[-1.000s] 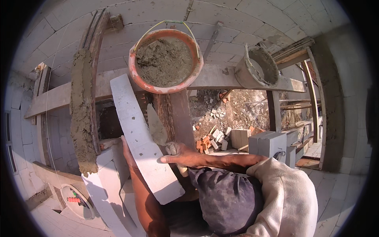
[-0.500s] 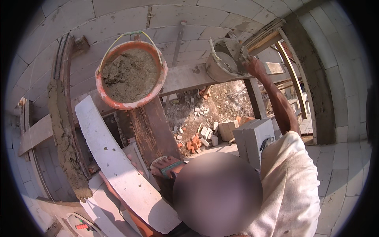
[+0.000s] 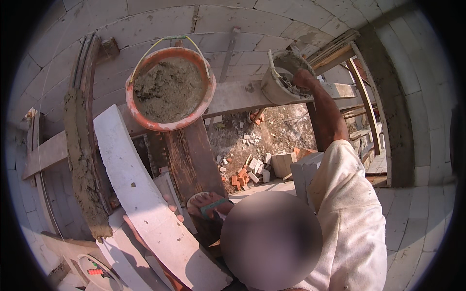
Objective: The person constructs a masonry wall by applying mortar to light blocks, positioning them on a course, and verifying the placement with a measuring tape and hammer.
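Observation:
My left hand (image 3: 171, 207) is closed around a long white aerated concrete block (image 3: 138, 189), gripping it from below; its fingertips show along the block's right edge. The block slants across the lower left, beside a mortar-covered wall top (image 3: 81, 160). At the upper right, my right hand (image 3: 304, 80) reaches into a pale mortar-smeared bucket (image 3: 274, 92), its fingers wrapped round a trowel mostly hidden by the hand and the rim. Left of it, an orange bucket (image 3: 211, 97) full of grey mortar (image 3: 170, 89) stands with its handle raised.
A brown plank (image 3: 191, 155) runs beneath the orange bucket, with a sandalled foot (image 3: 206, 201) on it. A wooden beam (image 3: 233, 99) crosses behind. Below lie broken bricks (image 3: 242, 178) and rubble. Block walls (image 3: 160, 19) surround the spot; a pale block (image 3: 306, 169) stands right.
My right hand has lowered the trowel into the pale bucket; its blade showed above the rim before. The left hand keeps its hold on the block. The whole view has shifted slightly.

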Motion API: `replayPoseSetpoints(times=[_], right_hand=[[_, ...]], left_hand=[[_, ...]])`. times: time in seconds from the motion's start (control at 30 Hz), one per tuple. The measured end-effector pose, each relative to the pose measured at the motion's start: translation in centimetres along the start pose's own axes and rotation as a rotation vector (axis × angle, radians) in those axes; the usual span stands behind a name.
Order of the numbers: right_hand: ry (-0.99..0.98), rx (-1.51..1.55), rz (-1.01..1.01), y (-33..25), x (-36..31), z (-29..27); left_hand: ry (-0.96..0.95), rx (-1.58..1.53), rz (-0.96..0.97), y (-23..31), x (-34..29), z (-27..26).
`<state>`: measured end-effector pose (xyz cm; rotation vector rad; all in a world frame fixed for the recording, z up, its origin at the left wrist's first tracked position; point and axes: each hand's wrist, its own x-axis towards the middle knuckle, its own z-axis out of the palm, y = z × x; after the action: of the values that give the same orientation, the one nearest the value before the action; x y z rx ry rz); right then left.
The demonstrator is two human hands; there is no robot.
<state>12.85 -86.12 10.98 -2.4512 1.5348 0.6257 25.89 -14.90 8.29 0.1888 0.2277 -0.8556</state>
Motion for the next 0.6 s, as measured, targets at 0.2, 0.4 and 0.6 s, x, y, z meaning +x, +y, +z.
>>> replayPoseSetpoints(times=[0.2,0.4,0.6], right_hand=[[0.101,0.389,-0.105,4.6,-2.3,-1.0],[0.243,0.597,-0.243,7.4,-7.7,-0.7],[0.175,0.807,-0.263,3.1,-9.2,-1.7]], left_hand=[[-0.036,0.089,-0.040,0.7,-0.1,0.1],[0.086,0.078,-0.138,1.0,-0.1,-0.1],[0.003,0.157,0.010,0.8,-1.1,1.8]])
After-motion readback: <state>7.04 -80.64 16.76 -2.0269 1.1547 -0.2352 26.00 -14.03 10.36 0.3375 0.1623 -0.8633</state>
